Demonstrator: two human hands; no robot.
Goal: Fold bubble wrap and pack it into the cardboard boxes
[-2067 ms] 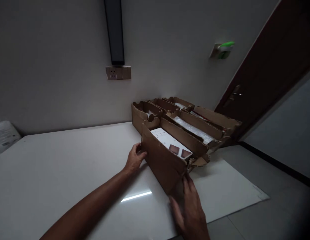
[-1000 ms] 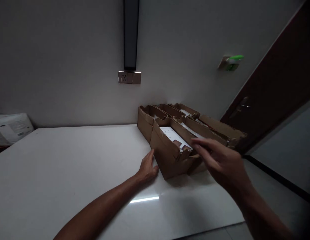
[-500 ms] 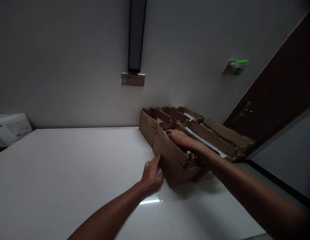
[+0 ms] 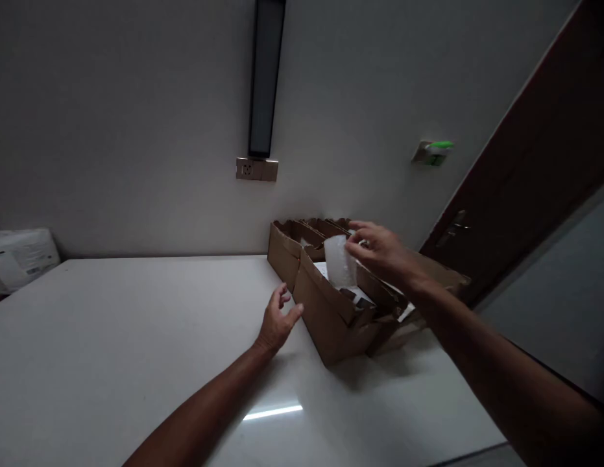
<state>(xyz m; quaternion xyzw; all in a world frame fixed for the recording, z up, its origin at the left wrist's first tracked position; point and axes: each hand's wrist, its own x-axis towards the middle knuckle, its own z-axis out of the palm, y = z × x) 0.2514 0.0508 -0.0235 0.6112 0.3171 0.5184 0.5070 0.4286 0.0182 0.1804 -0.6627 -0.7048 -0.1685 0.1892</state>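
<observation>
Between the thumb and fingers of my right hand (image 4: 379,250) hangs a translucent white bubble-wrap packet (image 4: 340,261), lifted partly above the front cardboard box (image 4: 326,314). What the packet contains, if anything, I cannot make out. Inside that box, white and dark items (image 4: 362,303) show near its front end. My left hand (image 4: 277,319) is held just left of the box's side wall, fingers curved and apart, with nothing in it.
More open brown cardboard boxes (image 4: 282,250) stand side by side behind and to the right, near the wall. They share a glossy white table (image 4: 136,337). A white plastic-wrapped package (image 4: 26,259) sits at far left. A dark door (image 4: 516,168) is at right.
My right hand has risen out of the front box, bringing up the bubble-wrap packet. My left hand has come off the box's side and moved slightly left and up.
</observation>
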